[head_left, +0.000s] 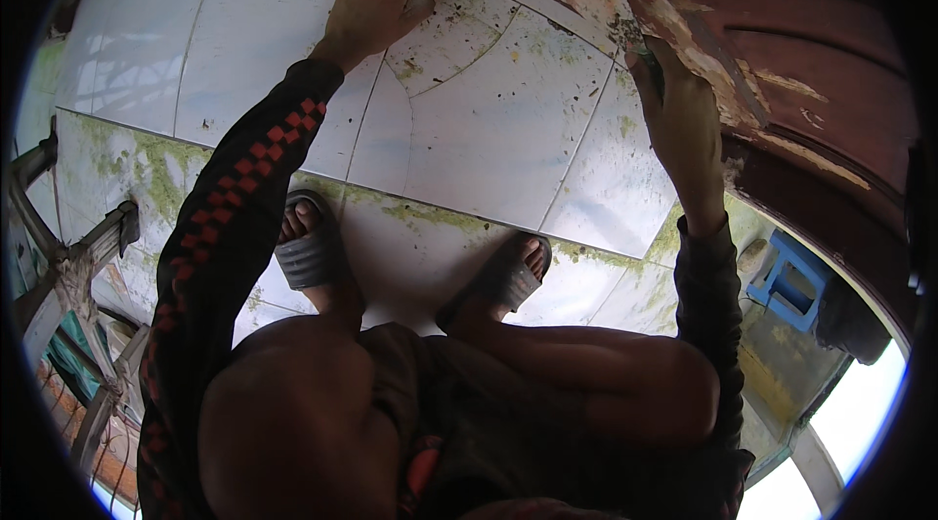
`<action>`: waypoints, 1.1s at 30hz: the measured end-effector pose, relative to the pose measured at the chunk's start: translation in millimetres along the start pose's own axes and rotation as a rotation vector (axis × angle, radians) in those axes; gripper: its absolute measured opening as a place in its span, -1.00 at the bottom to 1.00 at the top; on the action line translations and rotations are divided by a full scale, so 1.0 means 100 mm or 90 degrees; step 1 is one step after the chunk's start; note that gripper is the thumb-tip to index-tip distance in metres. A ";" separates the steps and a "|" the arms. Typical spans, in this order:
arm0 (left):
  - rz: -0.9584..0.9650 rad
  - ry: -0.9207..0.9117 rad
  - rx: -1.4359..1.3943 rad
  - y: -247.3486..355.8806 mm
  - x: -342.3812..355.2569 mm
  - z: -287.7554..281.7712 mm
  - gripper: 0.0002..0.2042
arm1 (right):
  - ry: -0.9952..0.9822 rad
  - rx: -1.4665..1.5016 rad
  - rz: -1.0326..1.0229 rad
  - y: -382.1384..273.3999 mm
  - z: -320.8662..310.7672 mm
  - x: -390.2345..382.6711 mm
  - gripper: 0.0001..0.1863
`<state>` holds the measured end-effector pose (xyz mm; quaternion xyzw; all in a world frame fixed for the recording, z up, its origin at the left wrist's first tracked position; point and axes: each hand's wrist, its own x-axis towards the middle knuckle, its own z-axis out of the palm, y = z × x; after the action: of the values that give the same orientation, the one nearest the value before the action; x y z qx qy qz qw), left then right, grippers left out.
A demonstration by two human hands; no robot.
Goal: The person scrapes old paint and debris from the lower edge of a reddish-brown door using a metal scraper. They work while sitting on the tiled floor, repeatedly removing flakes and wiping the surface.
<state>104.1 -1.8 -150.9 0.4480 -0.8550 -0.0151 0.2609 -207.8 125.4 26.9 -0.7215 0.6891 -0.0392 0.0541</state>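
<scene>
We can read no text, label, number or sign on the pale, dirt-smeared triangular blade [600,4] in the right hand [676,119]'s grip, nor on the glossy white square tiles [489,129] left of it. Right of that grip, we find nothing legible on the peeling red-brown panels [811,75] either.

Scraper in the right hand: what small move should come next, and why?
Probably a short, light scrape with the scraper along the flaking brown wood: the right hand grips it, its blade lying at the wood's edge, where the finish is patchy.
</scene>
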 end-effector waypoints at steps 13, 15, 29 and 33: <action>-0.059 -0.025 -0.016 0.02 0.08 -0.01 -0.27 | 0.024 0.022 0.076 -0.10 0.27 0.04 -0.71; -0.062 -0.033 -0.019 0.04 0.07 -0.01 -0.28 | 0.005 0.042 0.090 -0.19 0.28 0.05 -0.73; -0.046 -0.015 0.008 0.00 0.12 0.00 -0.30 | 0.024 0.081 0.147 -0.07 0.55 -0.02 -0.71; -0.055 -0.025 0.012 0.00 0.06 0.02 -0.29 | 0.029 0.087 0.111 -0.24 0.56 0.15 -0.70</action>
<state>100.4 -7.3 -149.8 0.4863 -0.8400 -0.0269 0.2393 -176.2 113.1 -25.3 -0.6522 0.7462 -0.0973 0.0908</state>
